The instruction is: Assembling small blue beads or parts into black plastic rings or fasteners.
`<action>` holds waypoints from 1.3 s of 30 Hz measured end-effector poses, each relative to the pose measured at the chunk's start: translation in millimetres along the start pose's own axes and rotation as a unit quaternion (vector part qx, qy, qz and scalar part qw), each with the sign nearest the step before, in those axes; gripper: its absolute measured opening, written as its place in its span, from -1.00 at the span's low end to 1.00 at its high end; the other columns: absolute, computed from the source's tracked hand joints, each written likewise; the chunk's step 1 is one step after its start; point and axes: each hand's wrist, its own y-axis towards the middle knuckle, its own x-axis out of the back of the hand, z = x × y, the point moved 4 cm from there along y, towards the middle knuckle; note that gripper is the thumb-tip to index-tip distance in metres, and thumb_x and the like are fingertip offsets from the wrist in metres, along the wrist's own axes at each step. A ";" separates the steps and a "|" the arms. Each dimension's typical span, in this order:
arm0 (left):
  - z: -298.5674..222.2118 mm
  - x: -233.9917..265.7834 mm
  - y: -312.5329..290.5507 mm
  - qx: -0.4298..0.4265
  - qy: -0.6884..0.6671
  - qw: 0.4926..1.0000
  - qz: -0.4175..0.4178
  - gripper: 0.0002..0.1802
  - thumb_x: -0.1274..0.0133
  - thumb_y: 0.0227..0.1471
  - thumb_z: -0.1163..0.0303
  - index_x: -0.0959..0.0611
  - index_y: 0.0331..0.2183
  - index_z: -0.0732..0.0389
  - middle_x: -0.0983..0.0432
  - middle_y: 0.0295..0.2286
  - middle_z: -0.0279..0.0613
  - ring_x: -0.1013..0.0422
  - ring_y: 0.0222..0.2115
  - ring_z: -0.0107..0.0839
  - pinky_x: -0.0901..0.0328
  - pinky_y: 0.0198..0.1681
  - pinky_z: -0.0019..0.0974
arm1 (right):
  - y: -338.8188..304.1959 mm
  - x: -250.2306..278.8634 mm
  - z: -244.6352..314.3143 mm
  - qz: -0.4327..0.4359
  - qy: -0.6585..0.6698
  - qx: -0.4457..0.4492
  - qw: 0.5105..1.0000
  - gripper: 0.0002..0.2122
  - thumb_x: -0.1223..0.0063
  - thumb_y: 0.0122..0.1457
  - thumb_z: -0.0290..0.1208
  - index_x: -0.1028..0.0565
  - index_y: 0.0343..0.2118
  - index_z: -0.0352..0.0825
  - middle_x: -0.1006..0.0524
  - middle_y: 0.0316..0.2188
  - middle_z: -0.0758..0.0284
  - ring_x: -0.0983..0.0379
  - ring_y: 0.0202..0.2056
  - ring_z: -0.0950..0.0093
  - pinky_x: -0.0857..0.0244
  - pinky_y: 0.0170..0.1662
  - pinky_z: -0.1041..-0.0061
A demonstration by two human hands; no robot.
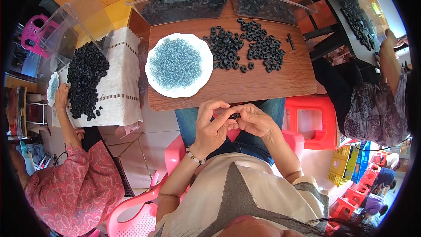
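Observation:
Just off the near edge of the wooden table [272, 85], my left hand [210, 127] and my right hand [258, 122] meet above my lap. Both have their fingers pinched around a small black plastic piece [235, 116], which they partly cover. On the table, a white scalloped plate [150, 77] holds many small clear bluish rings or beads. To its right lie two loose heaps of black plastic pieces, a left heap [226, 46] and a right heap [267, 50]. A thin black stick-like piece [290, 41] lies apart near the table's right edge.
Clear bins of black pieces, a left bin [184, 6] and a right bin [267, 6], stand behind the table. At left, a person's hand [62, 94] is beside a black pile [85, 79] on a cloth-covered table [127, 83]. A red stool [313, 123] stands at right.

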 end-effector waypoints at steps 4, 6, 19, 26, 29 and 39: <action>0.4 0.6 -0.6 -0.016 0.000 1.000 0.001 -0.73 -0.31 0.02 0.33 -0.79 -0.20 0.20 -0.51 -0.19 -0.18 -0.45 -0.16 -0.14 -0.37 -0.11 -0.15 | 1.4 0.7 -3.7 -0.002 0.036 0.001 0.999 -0.48 -0.18 0.33 -0.08 -0.52 0.12 -0.49 -0.59 0.01 0.24 -0.51 0.03 0.49 -0.36 0.17 0.41; -1.3 1.0 0.5 -0.018 -0.004 1.000 0.001 -0.73 -0.31 0.03 0.33 -0.79 -0.19 0.20 -0.51 -0.20 -0.17 -0.45 -0.16 -0.14 -0.37 -0.11 -0.15 | 1.9 0.1 -4.5 0.002 0.044 0.003 0.999 -0.48 -0.19 0.32 -0.09 -0.53 0.10 -0.49 -0.60 0.00 0.23 -0.51 0.03 0.48 -0.34 0.20 0.40; 2.0 -0.7 -3.2 -0.039 0.024 0.999 0.009 -0.70 -0.34 -0.03 0.43 -0.73 -0.19 0.21 -0.52 -0.19 -0.18 -0.45 -0.17 -0.10 -0.41 -0.21 -0.15 | 3.5 1.6 -11.4 -0.075 0.034 0.017 0.996 -0.57 -0.20 0.32 -0.18 -0.58 0.00 -0.52 -0.63 -0.06 0.18 -0.54 0.01 0.43 -0.35 0.18 0.36; 4.3 5.5 1.9 0.001 0.028 1.000 -0.011 -0.64 -0.41 -0.15 0.43 -0.77 -0.20 0.17 -0.50 -0.23 -0.22 -0.44 -0.21 -0.17 -0.38 -0.25 -0.16 | 3.4 -5.3 -6.1 -0.126 0.070 0.002 0.989 -0.36 0.00 0.34 0.17 -0.55 0.07 -0.43 -0.63 -0.05 0.21 -0.56 -0.07 0.51 -0.47 0.03 0.41; 5.9 8.8 2.7 0.010 0.027 0.999 -0.022 -0.58 -0.45 -0.21 0.42 -0.78 -0.19 0.16 -0.50 -0.23 -0.23 -0.44 -0.21 -0.18 -0.38 -0.23 -0.18 | -2.9 5.5 -1.2 -0.133 0.008 0.004 0.991 -0.31 0.04 0.32 0.25 -0.54 0.08 -0.43 -0.63 -0.04 0.23 -0.57 -0.13 0.55 -0.50 -0.05 0.45; 6.4 6.6 1.9 0.009 0.043 0.999 -0.013 -0.55 -0.47 -0.28 0.41 -0.78 -0.21 0.18 -0.52 -0.23 -0.23 -0.45 -0.21 -0.17 -0.38 -0.19 -0.17 | -7.0 -3.2 19.6 -0.199 -0.226 0.037 0.953 -0.63 -0.25 0.30 -0.11 -0.57 -0.10 -0.37 -0.59 -0.29 0.43 -0.48 -0.34 0.68 -0.39 -0.28 0.67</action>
